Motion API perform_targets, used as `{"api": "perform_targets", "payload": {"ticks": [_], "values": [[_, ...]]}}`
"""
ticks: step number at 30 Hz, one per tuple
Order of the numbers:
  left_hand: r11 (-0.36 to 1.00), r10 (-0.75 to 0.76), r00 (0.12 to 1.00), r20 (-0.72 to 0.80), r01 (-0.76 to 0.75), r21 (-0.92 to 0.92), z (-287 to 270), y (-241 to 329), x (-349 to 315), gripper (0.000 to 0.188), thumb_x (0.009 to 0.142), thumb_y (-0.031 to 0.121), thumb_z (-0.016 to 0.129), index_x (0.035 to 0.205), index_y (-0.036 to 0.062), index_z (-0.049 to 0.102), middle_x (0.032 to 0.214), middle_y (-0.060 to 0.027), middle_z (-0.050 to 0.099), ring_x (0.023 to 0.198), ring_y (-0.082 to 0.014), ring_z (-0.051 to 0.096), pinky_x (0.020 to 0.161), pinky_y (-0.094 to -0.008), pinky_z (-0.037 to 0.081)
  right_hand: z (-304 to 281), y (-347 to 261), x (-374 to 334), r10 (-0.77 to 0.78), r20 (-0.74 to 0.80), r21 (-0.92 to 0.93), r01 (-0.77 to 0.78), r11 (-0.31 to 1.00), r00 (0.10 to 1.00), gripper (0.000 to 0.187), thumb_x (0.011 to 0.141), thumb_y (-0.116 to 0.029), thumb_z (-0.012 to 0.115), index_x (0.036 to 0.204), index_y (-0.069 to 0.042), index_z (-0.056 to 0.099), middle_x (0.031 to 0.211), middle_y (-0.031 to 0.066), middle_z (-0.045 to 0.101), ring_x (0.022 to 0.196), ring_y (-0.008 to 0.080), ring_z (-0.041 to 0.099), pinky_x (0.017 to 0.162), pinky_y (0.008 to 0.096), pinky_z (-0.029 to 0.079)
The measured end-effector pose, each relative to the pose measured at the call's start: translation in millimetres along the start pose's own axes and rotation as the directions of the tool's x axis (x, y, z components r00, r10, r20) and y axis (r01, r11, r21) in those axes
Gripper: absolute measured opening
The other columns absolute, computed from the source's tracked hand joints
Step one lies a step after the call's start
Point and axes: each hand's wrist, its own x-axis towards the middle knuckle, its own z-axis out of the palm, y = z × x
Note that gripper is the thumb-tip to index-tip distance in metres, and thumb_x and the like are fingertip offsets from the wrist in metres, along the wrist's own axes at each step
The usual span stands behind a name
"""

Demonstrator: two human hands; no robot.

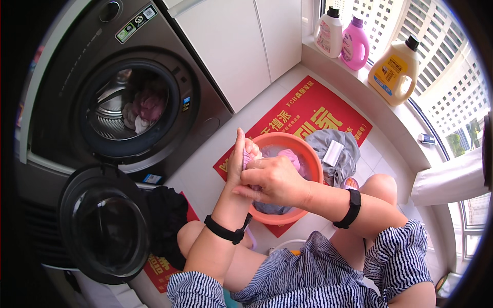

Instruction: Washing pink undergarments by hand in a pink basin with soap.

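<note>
Over an orange basin, both my hands are together on a small wet pink cloth. My left hand is closed round it, thumb pointing up. My right hand presses in from the other side with fingers curled; its fingertips are partly hidden. In the basin lies cloudy water with a pink garment and a dark grey cloth. Just right of the basin a grey garment rests on the floor, a white block-shaped thing on top.
A dark washing machine stands left, its round door swung open and laundry in the drum. Black clothes lie beside the door. A red mat covers floor beyond the basin. Detergent bottles line the windowsill.
</note>
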Motion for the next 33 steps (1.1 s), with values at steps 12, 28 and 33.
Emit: {"api": "perform_targets", "payload": {"ticks": [12, 28, 33], "values": [[0.950, -0.177, 0.976, 0.130, 0.204, -0.236, 10.6, -7.5, -11.9, 0.033, 0.101, 0.040, 0.046, 0.087, 0.0124, 0.056, 0.070, -0.0006, 0.059, 0.064, -0.0159, 0.060, 0.060, -0.0340, 0.051, 14.6, 0.4, -1.9, -0.025, -0.068, -0.284, 0.004, 0.959, 0.997, 0.025, 0.087, -0.029, 0.066, 0.071, -0.011, 0.061, 0.058, 0.0086, 0.057, 0.056, 0.0256, 0.063, 0.049, 0.0380, 0.048], [0.825, 0.153, 0.987, -0.044, -0.103, 0.556, 41.9, 3.0, -15.8, 0.062, 0.087, 0.047, 0.072, 0.123, 0.0000, 0.052, 0.113, -0.0081, 0.060, 0.107, -0.0143, 0.058, 0.091, -0.0282, 0.047, -28.9, 59.8, 17.9, 0.660, 0.306, 0.582, -0.683, 0.440, 0.686, 0.047, 0.100, -0.046, 0.052, 0.096, -0.002, 0.065, 0.089, 0.0077, 0.063, 0.083, 0.0146, 0.060, 0.076, 0.0299, 0.051], [0.713, 0.176, 0.984, 0.034, -0.151, 0.684, 38.1, 5.2, -21.4, 0.051, 0.086, 0.035, 0.077, 0.117, 0.0009, 0.055, 0.104, -0.0052, 0.062, 0.092, -0.0105, 0.061, 0.076, -0.0243, 0.050, -35.5, 59.5, 14.9, 0.527, 0.445, 0.768, -0.611, 0.191, 0.724, 0.051, 0.097, -0.041, 0.060, 0.126, 0.001, 0.052, 0.114, 0.0089, 0.056, 0.110, 0.0157, 0.053, 0.097, 0.0309, 0.044]]}}
